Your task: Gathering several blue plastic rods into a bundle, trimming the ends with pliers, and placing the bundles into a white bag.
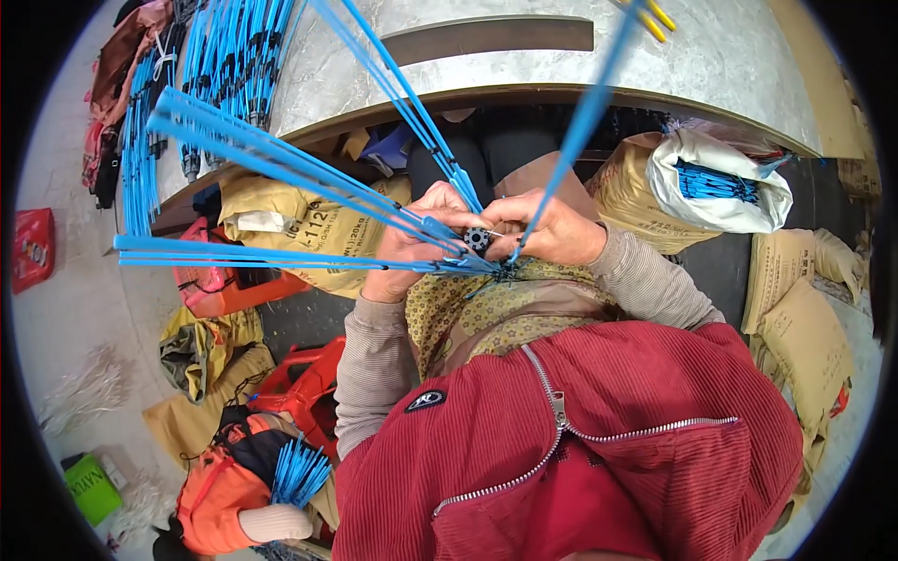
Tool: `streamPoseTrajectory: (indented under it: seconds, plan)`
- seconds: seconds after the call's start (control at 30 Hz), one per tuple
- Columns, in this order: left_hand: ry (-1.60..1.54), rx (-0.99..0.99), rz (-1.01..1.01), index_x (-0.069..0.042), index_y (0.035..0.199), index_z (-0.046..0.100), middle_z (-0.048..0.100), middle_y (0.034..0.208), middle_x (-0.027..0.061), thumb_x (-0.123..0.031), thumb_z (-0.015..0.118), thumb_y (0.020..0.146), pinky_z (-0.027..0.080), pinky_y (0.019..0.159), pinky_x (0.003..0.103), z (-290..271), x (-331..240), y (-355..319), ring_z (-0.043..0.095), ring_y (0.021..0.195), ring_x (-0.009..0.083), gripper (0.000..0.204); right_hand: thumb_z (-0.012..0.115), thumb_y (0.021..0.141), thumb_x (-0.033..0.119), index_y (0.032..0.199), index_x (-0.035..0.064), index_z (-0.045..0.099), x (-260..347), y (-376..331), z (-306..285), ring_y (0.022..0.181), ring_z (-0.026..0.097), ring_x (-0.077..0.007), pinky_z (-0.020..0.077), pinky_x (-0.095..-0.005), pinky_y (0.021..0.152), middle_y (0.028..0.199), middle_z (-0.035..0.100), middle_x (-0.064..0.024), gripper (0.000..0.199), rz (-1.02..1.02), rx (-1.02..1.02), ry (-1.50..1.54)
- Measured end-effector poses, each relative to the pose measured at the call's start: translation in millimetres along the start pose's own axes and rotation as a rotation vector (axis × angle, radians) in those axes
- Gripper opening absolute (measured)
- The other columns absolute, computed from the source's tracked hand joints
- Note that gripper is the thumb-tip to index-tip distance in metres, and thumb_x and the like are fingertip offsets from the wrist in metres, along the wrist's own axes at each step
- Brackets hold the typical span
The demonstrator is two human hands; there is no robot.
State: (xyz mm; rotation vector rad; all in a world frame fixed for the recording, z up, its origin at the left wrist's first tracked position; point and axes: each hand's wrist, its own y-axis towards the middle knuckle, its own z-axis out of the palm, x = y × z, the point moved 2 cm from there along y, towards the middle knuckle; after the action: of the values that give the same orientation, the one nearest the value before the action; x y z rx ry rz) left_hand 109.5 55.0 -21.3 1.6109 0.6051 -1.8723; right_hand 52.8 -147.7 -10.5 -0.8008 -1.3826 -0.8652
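Observation:
Over my lap, a partly assembled umbrella frame spreads its blue ribs (309, 176) up and to the left, with one blurred rib (585, 117) rising to the upper right. Where the ribs meet there is a small round black notched hub (477, 240). My left hand (416, 234) is closed round the ribs beside the hub. From the other side my right hand (558, 229) pinches at the hub's edge, where a thin light wire (498, 233) shows near the fingertips. Some fingers are hidden behind the ribs.
Ahead stands a grey marbled table (711, 65) with bundles of blue ribs (234, 70) at its left end. An open white-lined sack (659, 196) of blue parts is at the right. Red plastic stools (309, 379) and a co-worker's orange garment (210, 500) lie to the left.

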Motion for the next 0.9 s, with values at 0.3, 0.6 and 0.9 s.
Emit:
streamPoseTrajectory:
  seconds: [0.3,0.6,0.9]
  plan:
    - [-0.422,-0.478,0.049,0.004,0.120,0.056,0.058,0.101,0.0091,-0.009,0.071,0.089,0.051,0.085,0.035,16.5,-2.1,-16.2,0.060,0.094,0.0200,0.037,0.075,0.085,0.008,0.108,0.0005,0.067,5.2,-11.1,-3.9,0.081,0.066,-0.0163,0.0509,-0.0301,0.068,0.087,0.069,-0.0082,0.026,0.017,-0.122,-0.003]
    - [0.004,-0.558,0.098,0.006,0.127,0.053,0.058,0.121,0.0137,0.007,0.068,0.082,0.046,0.100,0.036,57.4,-12.4,-46.7,0.058,0.114,0.0232,0.048,0.072,0.085,0.002,0.111,-0.0024,0.064,10.7,-8.3,5.3,0.083,0.070,-0.0171,0.0556,-0.0289,0.073,0.088,0.069,-0.0104,0.027,-0.074,-0.170,-0.122]
    - [0.127,-0.566,0.152,0.007,0.116,0.062,0.056,0.121,0.0126,0.011,0.066,0.082,0.046,0.097,0.033,64.9,-8.6,-41.6,0.057,0.112,0.0217,0.035,0.067,0.091,0.004,0.113,0.0002,0.065,2.5,-10.6,5.1,0.077,0.062,-0.0093,0.0498,-0.0275,0.069,0.083,0.067,-0.0062,0.023,0.016,-0.138,-0.083]
